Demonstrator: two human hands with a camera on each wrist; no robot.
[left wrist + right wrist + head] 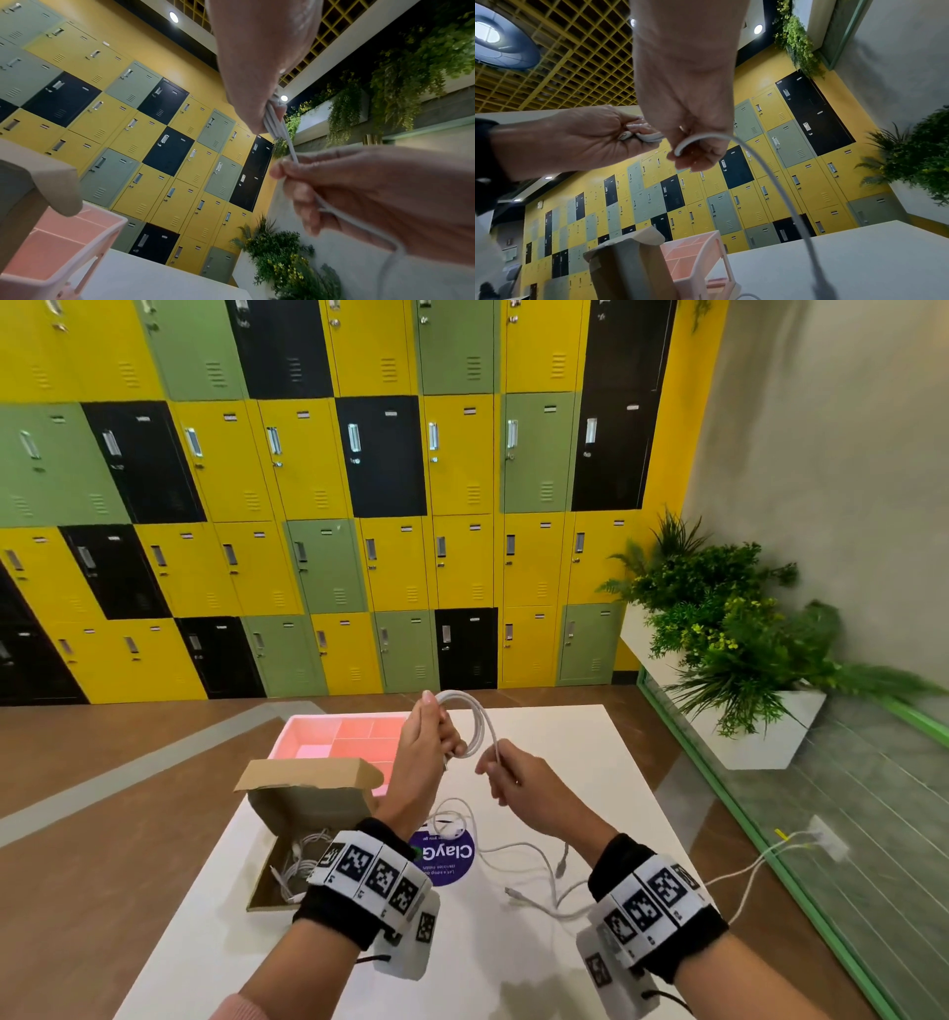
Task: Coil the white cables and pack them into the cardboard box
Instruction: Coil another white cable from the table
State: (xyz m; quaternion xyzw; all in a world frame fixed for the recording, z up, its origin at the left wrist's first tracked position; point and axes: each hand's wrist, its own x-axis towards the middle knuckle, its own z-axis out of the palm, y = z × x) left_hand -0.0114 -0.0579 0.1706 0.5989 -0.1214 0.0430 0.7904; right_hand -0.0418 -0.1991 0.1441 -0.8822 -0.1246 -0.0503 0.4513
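My left hand [429,747] is raised above the table and grips several loops of a white cable [475,719]; the same bundle of loops [273,121] shows between its fingers [246,113] in the left wrist view. My right hand [506,775] pinches the free run of that cable [757,158] just to the right of the coil. An open cardboard box [308,806] stands at the table's left, with coiled white cables [300,865] inside. More loose white cables [518,860] lie on the table below my hands.
A pink divided tray [339,737] sits behind the box. A purple round sticker [447,857] marks the white table [590,762]. Coloured lockers [359,505] fill the far wall. A planter with greenery [729,634] stands at the right, beside a green-framed glass wall [821,814].
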